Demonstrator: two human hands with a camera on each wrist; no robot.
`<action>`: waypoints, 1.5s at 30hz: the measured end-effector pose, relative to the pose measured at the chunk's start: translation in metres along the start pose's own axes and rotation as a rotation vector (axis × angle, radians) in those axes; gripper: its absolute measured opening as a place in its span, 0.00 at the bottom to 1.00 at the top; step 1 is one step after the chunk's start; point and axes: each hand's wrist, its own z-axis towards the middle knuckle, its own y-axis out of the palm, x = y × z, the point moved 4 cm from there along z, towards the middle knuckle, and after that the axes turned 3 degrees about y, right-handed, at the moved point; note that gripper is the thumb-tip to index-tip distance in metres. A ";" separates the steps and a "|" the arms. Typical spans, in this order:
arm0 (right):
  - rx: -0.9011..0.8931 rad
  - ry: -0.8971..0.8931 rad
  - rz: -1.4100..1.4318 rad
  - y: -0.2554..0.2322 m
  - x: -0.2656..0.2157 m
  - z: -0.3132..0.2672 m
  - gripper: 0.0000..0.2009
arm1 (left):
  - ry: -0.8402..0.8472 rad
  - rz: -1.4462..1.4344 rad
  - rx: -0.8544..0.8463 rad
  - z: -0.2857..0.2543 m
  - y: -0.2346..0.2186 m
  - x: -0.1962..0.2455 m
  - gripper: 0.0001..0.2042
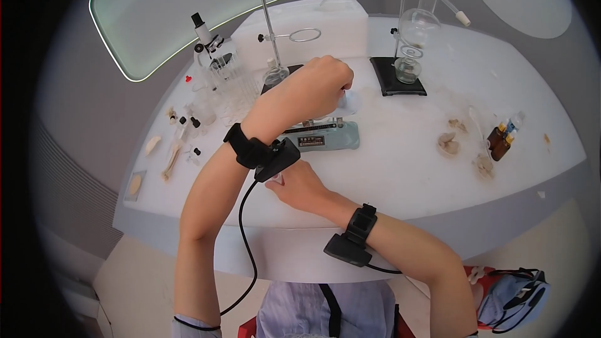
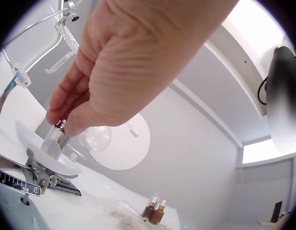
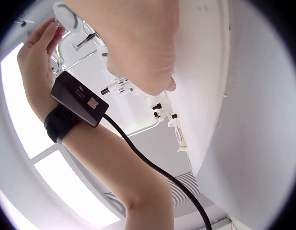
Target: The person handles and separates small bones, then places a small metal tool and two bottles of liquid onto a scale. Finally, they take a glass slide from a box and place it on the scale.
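Note:
The left hand [image 1: 319, 87] reaches over the far right end of a blue-grey balance [image 1: 347, 134]. In the left wrist view the left hand [image 2: 97, 91] pinches the metallic top of a small clear cylinder [image 2: 53, 146] at the balance's pale pan [image 2: 66, 167]; whether the cylinder touches the pan is unclear. Below the balance, near the table's front, the right hand [image 1: 300, 188] has its thumb and fingers around a small pale object [image 1: 276, 179], mostly hidden. The right hand [image 3: 143, 52] hides that object in the right wrist view.
Behind the balance rise a stand with a ring [image 1: 305, 35] and a white block [image 1: 338, 25]. A second stand [image 1: 398, 78] holds a flask. Glassware and a microscope [image 1: 203, 34] are left; brown dropper bottles [image 1: 499, 143] are right. A cable [image 1: 250, 244] hangs from the left wrist.

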 end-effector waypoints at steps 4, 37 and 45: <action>0.014 -0.008 0.011 0.003 0.004 0.002 0.11 | -0.012 0.003 -0.016 0.001 0.006 -0.001 0.04; 0.011 -0.059 -0.049 0.004 0.003 0.000 0.11 | -0.444 0.082 0.309 -0.177 -0.094 -0.066 0.06; -0.034 0.019 -0.050 0.000 -0.003 0.002 0.11 | -0.893 0.037 0.139 -0.329 -0.058 -0.125 0.16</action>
